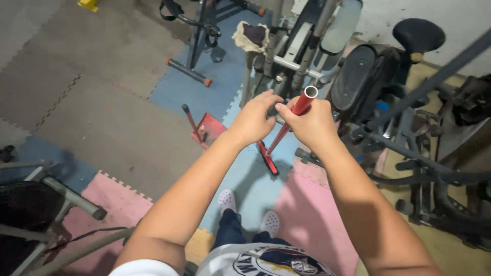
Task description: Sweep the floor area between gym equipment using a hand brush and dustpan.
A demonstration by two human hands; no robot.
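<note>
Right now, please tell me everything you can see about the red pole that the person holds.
The red pole is a thin hollow tube, apparently metal, with an open round top end. It slants down and to the left to a narrow red head resting on the blue foam floor mat. The right hand grips it near the top, and the left hand meets it beside the pole. Its middle shows between the hands and the floor head.
</note>
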